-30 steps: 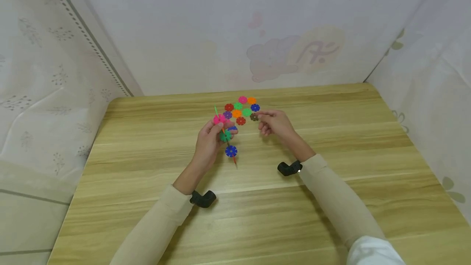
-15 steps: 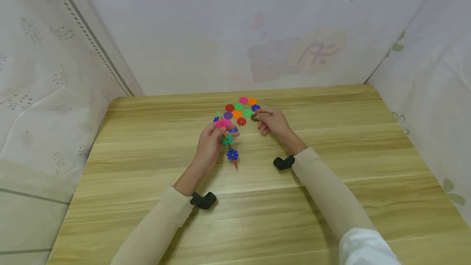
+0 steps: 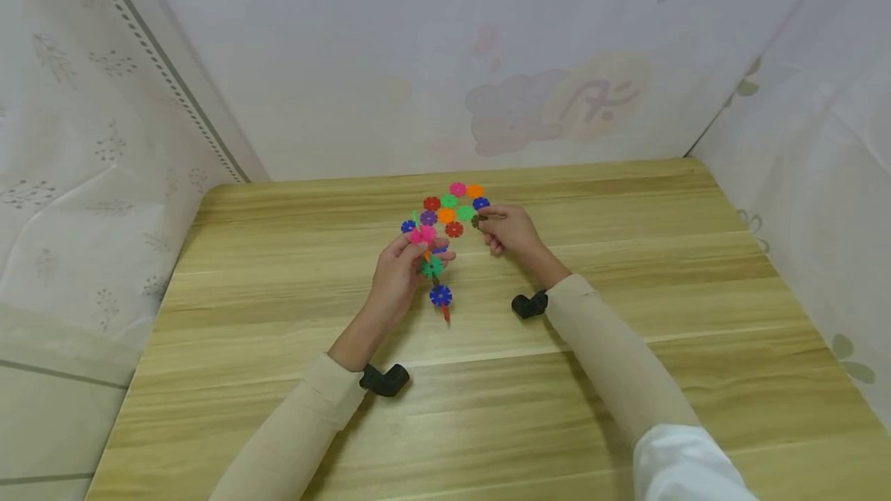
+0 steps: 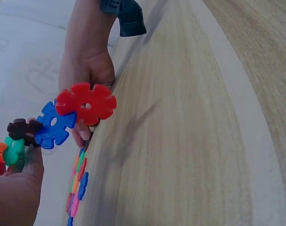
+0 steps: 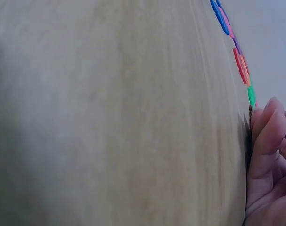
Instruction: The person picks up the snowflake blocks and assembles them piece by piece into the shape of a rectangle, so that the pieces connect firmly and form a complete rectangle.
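Note:
My left hand pinches a chain of interlocked plastic snowflake discs between thumb and fingers. The chain hangs above the table toward me, through a green disc, a brown disc and a blue disc to a red disc at its near end. Pink discs show at the thumb. Low at the tabletop, my right hand has thumb and index finger at the edge of a loose dark brown snowflake disc, pinching it and partly covering it.
Several loose discs lie flat in a cluster toward the back of the wooden table, among them an orange disc, a purple disc and a red disc. A fabric-covered wall rises behind.
My left hand and the chain have shifted slightly right and toward me, uncovering a blue disc on the table. The right hand has edged left over the brown disc, which stays in place.

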The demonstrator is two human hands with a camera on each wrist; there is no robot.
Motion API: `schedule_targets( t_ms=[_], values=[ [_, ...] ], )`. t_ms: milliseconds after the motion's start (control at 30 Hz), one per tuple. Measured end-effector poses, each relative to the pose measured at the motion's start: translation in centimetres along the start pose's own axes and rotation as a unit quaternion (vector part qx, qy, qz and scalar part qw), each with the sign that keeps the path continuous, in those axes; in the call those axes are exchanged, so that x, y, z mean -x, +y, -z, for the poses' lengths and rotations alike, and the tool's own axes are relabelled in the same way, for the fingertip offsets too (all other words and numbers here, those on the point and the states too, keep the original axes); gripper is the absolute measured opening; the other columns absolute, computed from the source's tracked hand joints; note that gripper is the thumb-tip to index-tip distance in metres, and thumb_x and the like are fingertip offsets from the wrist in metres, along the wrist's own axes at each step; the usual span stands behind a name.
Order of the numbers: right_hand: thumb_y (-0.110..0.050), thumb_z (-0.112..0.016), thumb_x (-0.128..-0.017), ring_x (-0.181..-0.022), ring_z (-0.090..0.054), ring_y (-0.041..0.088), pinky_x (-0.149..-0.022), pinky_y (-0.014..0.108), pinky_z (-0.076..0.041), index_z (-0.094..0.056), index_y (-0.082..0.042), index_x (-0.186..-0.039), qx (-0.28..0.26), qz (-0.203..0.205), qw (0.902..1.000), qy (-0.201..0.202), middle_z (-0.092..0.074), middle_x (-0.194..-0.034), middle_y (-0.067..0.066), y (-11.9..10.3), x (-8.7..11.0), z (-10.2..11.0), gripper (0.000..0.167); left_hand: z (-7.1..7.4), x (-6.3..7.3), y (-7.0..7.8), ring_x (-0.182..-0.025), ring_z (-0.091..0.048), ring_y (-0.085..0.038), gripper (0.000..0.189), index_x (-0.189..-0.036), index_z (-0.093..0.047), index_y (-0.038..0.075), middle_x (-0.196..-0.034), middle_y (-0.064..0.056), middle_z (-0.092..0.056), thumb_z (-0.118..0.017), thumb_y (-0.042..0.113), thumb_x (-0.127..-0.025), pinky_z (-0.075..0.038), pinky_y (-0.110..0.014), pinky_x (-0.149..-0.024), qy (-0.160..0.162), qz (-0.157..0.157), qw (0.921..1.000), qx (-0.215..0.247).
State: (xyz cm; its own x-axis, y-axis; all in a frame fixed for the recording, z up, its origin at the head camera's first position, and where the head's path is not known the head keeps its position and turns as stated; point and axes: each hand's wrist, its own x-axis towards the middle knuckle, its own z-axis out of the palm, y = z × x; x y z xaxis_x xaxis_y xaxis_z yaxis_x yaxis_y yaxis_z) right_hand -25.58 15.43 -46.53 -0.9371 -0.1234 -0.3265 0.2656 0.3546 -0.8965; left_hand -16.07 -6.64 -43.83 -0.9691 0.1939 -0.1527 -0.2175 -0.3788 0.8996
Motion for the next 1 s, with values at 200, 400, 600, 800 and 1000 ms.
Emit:
schedule_targets(
  t_ms=[200, 400, 600, 800, 1000],
  values=[
    [-0.014, -0.061, -0.096, -0.046, -0.055, 0.012, -0.046, 0.024, -0.051, -0.059, -0.01, -0.13, 0.028, -0.003, 0.9996, 0.003, -0.061, -0.065, 0.009, -0.2, 0.1, -0.2, 0.035, 0.0, 0.0, -0.2, -0.097, -0.071, -0.024, 0.029, -0.12, -0.047, -0.008, -0.127, -0.029, -0.058, -0.043, 0.016, -0.104, -0.052, -0.038, -0.095, 0.006, 0.005, 1.0, 0.006],
    [-0.011, -0.061, -0.094, -0.045, -0.054, 0.013, -0.044, 0.024, -0.05, -0.051, -0.001, -0.131, 0.03, -0.012, 0.9995, 0.006, -0.061, -0.065, 0.009, -0.5, 0.0, -0.3, 0.039, 0.1, -0.2, -0.4, -0.095, -0.071, -0.021, 0.038, -0.124, -0.047, -0.007, -0.127, -0.027, -0.059, -0.046, 0.026, -0.104, -0.055, -0.033, -0.087, 0.015, 0.011, 0.9997, -0.013],
    [-0.009, -0.063, -0.093, -0.045, -0.054, 0.013, -0.044, 0.023, -0.05, -0.05, 0.004, -0.123, 0.001, -0.024, 0.9997, 0.007, -0.06, -0.064, 0.009, -0.6, 0.0, 0.1, 0.036, 0.0, -0.3, -0.3, -0.09, -0.072, -0.021, 0.032, -0.112, -0.053, -0.002, -0.122, -0.029, -0.061, -0.048, 0.028, -0.103, -0.054, -0.038, -0.09, 0.026, 0.014, 0.9995, -0.007],
    [-0.01, -0.062, -0.095, -0.043, -0.053, 0.011, -0.044, 0.023, -0.049, -0.057, 0.006, -0.107, -0.002, -0.017, 0.9998, -0.007, -0.06, -0.06, 0.006, -0.2, 0.2, 0.7, 0.021, -0.2, -0.3, 0.0, -0.086, -0.073, -0.021, 0.03, -0.106, -0.059, -0.001, -0.115, -0.028, -0.065, -0.054, 0.028, -0.101, -0.051, -0.046, -0.094, 0.037, 0.002, 0.999, -0.025],
    [-0.014, -0.057, -0.099, -0.044, -0.053, 0.011, -0.044, 0.023, -0.05, -0.06, 0.006, -0.102, 0.008, -0.013, 0.9996, -0.022, -0.06, -0.061, 0.007, 0.0, 0.5, 0.9, 0.02, -0.2, -0.2, 0.3, -0.084, -0.073, -0.022, 0.042, -0.115, -0.059, -0.007, -0.103, -0.019, -0.071, -0.061, 0.031, -0.097, -0.054, -0.041, -0.091, 0.049, 0.003, 0.998, -0.041]
  ],
)
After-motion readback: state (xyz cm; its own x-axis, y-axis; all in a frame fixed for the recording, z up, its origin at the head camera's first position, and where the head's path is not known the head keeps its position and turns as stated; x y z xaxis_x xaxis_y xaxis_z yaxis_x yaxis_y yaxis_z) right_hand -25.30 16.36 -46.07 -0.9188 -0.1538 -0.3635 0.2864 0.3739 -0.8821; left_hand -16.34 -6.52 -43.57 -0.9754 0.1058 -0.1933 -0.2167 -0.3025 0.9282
